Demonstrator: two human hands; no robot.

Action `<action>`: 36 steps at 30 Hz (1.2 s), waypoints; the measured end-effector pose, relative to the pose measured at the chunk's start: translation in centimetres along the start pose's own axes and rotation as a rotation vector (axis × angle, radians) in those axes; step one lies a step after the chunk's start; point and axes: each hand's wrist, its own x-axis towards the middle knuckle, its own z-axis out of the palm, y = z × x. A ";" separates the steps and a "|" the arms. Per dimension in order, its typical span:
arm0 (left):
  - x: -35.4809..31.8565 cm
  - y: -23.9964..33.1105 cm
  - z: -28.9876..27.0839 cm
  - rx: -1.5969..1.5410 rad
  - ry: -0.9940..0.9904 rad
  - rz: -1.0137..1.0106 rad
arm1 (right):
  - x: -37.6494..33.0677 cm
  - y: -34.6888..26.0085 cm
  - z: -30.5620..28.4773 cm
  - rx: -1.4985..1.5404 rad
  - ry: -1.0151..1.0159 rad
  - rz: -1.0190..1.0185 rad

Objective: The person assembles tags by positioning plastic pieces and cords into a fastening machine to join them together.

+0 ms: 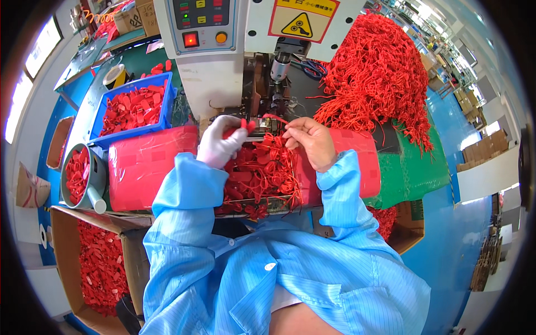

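My left hand [219,144], in a white glove, has its fingers closed on small red plastic tabs [247,126] beside the machine's work point. My bare right hand [314,144] is pinched, thumb against fingers, at the end of a thin red strip [273,116]. That strip runs left from the fingertips to the small metal fixture [259,126] under the machine's spindle [280,68]. Just below both hands lies a heap of red tabs with cords [259,173], in a shallow holder at the table's front edge.
A blue bin [170,111] and a grey-green pot [100,176] of red tabs stand at left. A large pile of red cords [374,72] rises at right. Cardboard boxes [137,262] of red pieces sit below. The machine's control panel [201,19] is ahead, with scissors [314,69] behind.
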 end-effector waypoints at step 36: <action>-0.5 5.5 -2.7 0.685 -0.229 0.521 | -0.9 0.8 2.5 -1.089 -0.042 -0.887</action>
